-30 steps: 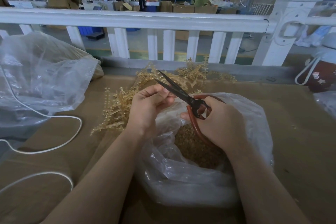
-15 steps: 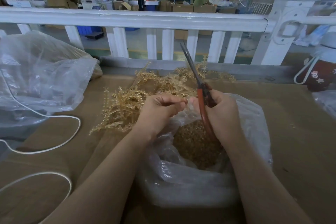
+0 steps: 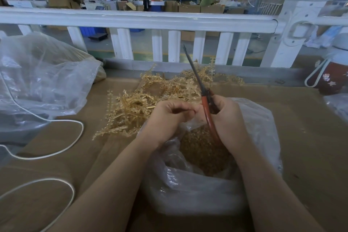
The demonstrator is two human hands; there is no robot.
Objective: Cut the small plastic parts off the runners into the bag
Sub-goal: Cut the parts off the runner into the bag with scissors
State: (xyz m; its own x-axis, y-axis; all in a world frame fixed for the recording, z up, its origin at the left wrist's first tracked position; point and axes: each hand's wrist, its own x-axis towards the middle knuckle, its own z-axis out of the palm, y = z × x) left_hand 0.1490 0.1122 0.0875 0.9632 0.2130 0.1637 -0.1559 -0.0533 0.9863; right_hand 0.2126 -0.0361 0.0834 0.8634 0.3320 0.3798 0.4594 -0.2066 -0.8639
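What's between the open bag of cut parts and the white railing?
In the head view, the pile of amber runners lies on the table between the bag and the white railing; the scissors blades cross over it.

The scene is viewed from one head-worn camera, aimed forward and down, close above the cardboard-covered table (image 3: 301, 137).

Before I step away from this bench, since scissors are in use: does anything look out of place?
Only slightly: the scissors in the right hand point blades-up toward the railing, and a white cord loops loose across the table.
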